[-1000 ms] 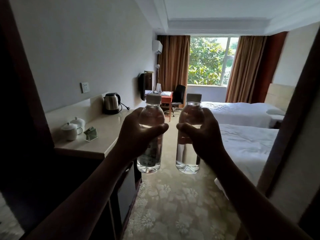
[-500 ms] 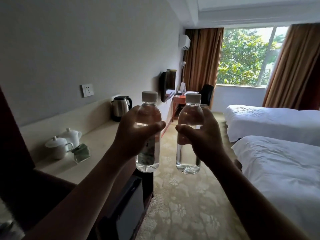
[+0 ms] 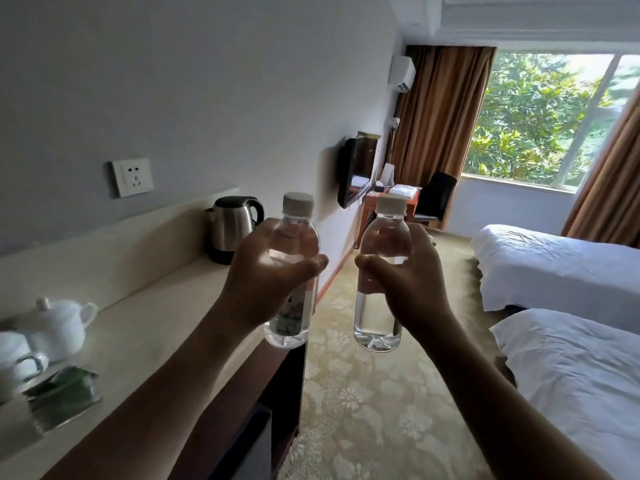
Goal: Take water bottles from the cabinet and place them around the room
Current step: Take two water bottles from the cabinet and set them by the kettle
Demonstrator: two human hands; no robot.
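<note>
My left hand (image 3: 266,282) grips one bottle (image 3: 292,271), my right hand (image 3: 412,282) another bottle (image 3: 381,275), both upright for setting down; the desk (image 3: 166,317) lies just left.

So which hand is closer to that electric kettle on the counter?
Left. The left hand, holding a water bottle, is just right of the electric kettle. The right hand, holding the other bottle, is farther right, over the carpet.
</note>
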